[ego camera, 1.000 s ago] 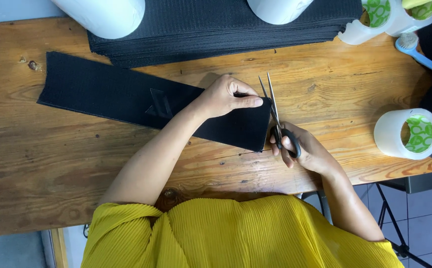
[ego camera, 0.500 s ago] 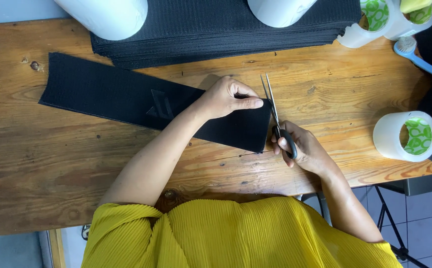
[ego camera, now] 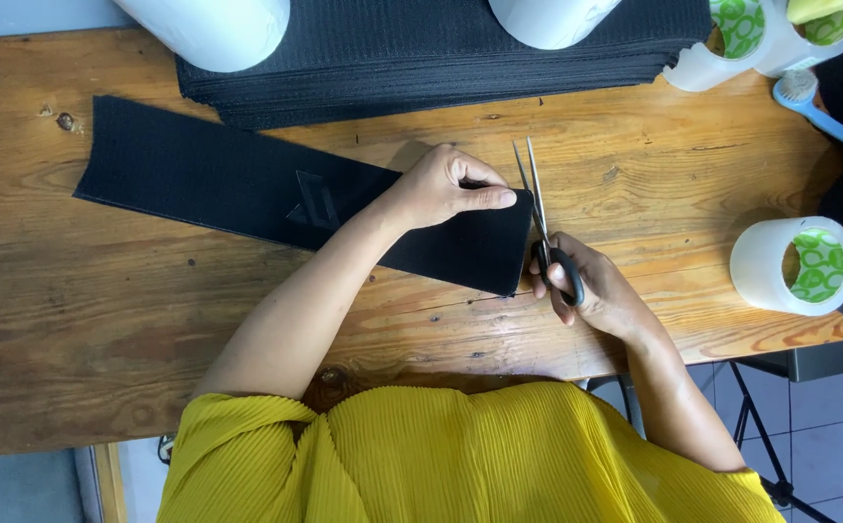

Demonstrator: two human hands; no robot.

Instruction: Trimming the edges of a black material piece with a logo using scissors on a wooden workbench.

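From the head camera, a long black fabric strip is lying on the wooden table, its long axis running from the far left corner toward the near edge at the middle. The left hand is pressing flat on the strip's right end, fingers curled, thumb extended. Just beside that end, the right hand is gripping black-handled scissors, blades slightly parted, pointing toward the far edge, where a stack of black fabric is lying.
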